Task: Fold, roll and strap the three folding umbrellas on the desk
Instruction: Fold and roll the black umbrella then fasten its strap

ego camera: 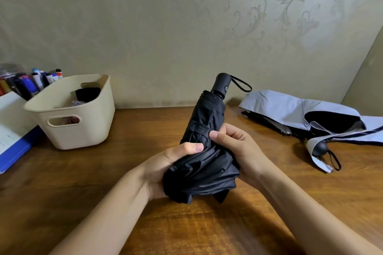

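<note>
Above the middle of the worktop [103, 182], the left hand [165, 164] and right hand [238, 147] both grip the black umbrella [207, 118] by its loose canopy, handle [222, 84] pointing far; rolling looks to be in hand, and next the strap [200, 129] needs wrapping round and fastening.

One head-worn camera looks forward and down from close above the desk [103, 182], facing the wall [145, 27].

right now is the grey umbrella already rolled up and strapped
No, the grey umbrella lies loose and unrolled on the desk, its fabric spread out.
</note>
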